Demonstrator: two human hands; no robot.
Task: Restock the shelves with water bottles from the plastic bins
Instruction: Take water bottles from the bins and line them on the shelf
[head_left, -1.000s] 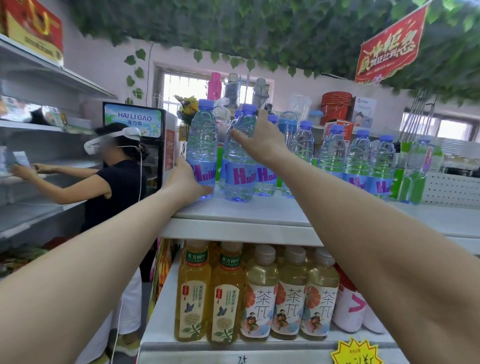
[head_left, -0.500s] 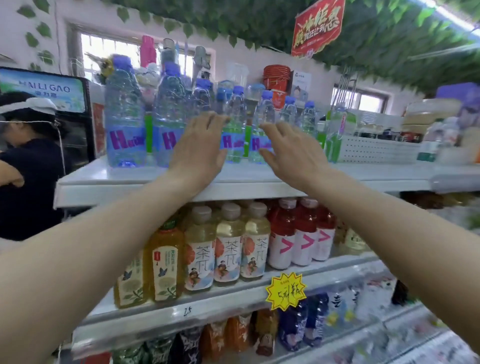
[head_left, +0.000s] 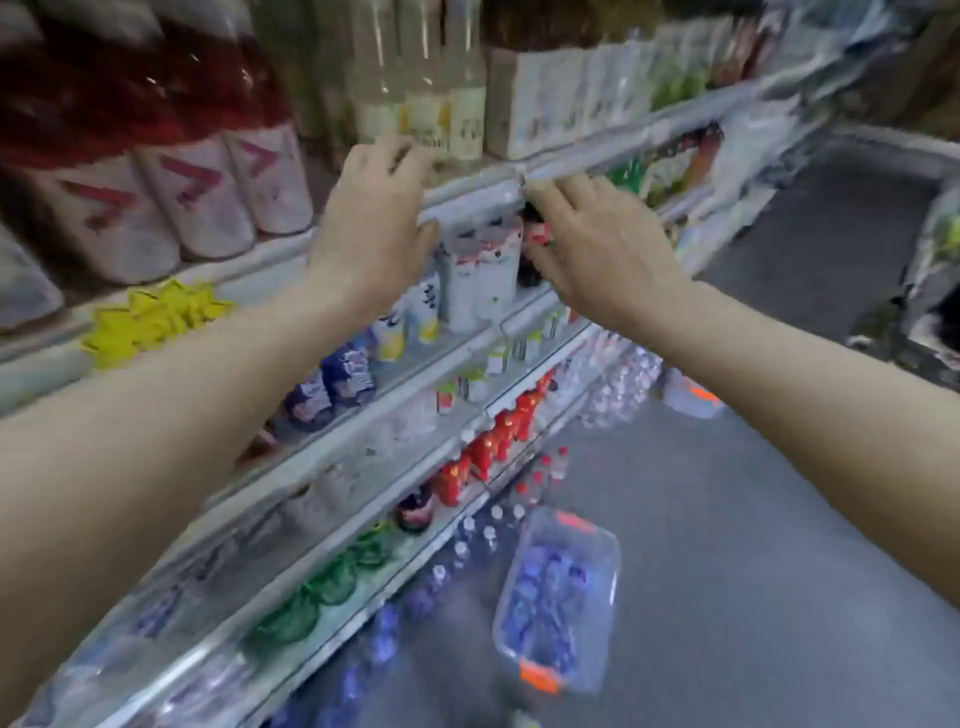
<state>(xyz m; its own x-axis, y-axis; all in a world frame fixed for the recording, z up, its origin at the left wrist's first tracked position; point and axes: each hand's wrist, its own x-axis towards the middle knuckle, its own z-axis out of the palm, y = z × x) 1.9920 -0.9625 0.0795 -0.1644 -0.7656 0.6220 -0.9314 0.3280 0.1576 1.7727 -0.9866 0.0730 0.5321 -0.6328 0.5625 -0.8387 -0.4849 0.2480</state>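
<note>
Both hands empty, fingers relaxed: left hand (head_left: 371, 223), right hand (head_left: 602, 249). Plastic bin (head_left: 558, 597) at 6 o'clock on floor; crouch, grasp bottles by body.

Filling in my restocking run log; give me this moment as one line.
left hand: empty, open | right hand: empty, open | plastic bin: on floor, holds blue-capped bottles | view: motion-blurred

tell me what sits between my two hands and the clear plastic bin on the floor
In the head view, stocked shelf tiers lie between the left hand, the right hand and the clear plastic bin of blue-capped bottles.
</note>
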